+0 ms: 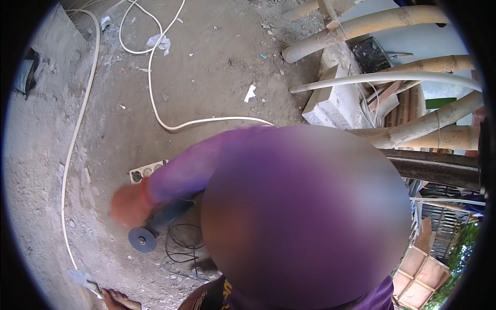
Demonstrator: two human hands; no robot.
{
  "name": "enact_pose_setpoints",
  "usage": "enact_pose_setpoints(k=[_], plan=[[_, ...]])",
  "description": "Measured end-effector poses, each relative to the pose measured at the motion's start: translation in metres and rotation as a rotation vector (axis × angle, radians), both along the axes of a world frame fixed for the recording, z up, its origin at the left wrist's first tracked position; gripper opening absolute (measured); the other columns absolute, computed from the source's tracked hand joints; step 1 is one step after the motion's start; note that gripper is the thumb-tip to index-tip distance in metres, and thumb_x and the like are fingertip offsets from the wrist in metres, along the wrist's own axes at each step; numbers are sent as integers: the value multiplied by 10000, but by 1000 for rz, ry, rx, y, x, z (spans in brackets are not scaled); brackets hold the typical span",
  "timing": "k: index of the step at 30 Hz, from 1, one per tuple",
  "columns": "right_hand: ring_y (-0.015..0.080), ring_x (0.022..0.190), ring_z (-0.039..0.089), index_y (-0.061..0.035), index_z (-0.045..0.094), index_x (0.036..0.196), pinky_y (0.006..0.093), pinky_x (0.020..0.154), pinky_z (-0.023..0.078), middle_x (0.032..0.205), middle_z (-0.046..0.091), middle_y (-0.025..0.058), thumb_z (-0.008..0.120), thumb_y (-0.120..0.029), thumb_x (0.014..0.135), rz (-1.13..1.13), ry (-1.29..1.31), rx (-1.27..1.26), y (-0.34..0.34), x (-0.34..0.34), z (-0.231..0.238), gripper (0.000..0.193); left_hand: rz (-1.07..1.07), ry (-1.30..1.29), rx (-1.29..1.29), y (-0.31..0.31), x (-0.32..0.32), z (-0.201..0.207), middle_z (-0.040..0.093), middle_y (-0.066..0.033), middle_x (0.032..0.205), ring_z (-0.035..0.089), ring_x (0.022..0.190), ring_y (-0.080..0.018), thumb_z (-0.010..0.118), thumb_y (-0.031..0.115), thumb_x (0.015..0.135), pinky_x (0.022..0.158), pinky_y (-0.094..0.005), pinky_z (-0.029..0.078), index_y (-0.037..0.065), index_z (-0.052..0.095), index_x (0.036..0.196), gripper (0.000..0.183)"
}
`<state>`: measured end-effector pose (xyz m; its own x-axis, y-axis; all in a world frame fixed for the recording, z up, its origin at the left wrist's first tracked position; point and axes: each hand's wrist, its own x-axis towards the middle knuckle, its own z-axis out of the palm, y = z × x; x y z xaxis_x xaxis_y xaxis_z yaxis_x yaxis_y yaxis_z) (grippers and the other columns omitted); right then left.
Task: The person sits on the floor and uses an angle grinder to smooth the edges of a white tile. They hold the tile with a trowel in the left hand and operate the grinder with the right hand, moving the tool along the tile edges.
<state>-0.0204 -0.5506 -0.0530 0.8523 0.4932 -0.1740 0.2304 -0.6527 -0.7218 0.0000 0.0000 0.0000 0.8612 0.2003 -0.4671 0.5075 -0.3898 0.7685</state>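
Gripping a grey-bladed trowel [84, 281] in the curled left hand [118, 299], at lower left; pointing blade-first to the upper left, long axis slanting down rightward. Cannot tell the state of the right hand, out of view. Beyond, blocked centrally by a purple-sleeved co-worker [305, 222], reaching a blurred hand [129, 205] near a round-disced grinder [169, 213]. Farther, see a socket strip [147, 171], smooth looped cable [206, 120], gritty floor [217, 77], curved bamboo poles [372, 27], pale square-edged blocks [330, 101].

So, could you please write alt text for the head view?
A purple-sleeved arm reaches across a dirt floor, its blurred hand near an angle grinder and power strip. At lower left, another hand holds a trowel.
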Motion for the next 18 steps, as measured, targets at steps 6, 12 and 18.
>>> enact_pose_setpoints(k=[6, 12, 18], plan=[[349, 1287, 658, -71, 698, 1349, 508, 1083, 533, 1375, 697, 199, 675, -185, 1029, -1452, -47, -83, -203, -220, 22, 340, 120, -65, 15, -163, -34, 55, 496, 39, 804, 526, 682, -125, 585, 318, 1160, 611, -295, 461, 159, 492, 1599, 476], [461, 1377, 596, 87, 558, 1457, 551, 1143, 492, 1433, 638, 279, 754, -322, 995, -2344, 40, -1131, -339, -507, -30, 647, -73, -99, 9, -141, 2, 27, 600, 2, 951, 622, 903, -139, 521, 354, 1176, 804, -327, 540, 166, 449, 1676, 539], [442, 1220, 742, 114, 767, 1204, 563, 1032, 569, 1277, 752, 339, 609, -590, 1032, -2324, 537, -884, -427, -685, -79, 741, -171, -75, 109, -144, 32, -19, 648, -59, 1155, 647, 1076, -159, 469, 316, 1182, 958, -348, 534, 121, 473, 1669, 525]])
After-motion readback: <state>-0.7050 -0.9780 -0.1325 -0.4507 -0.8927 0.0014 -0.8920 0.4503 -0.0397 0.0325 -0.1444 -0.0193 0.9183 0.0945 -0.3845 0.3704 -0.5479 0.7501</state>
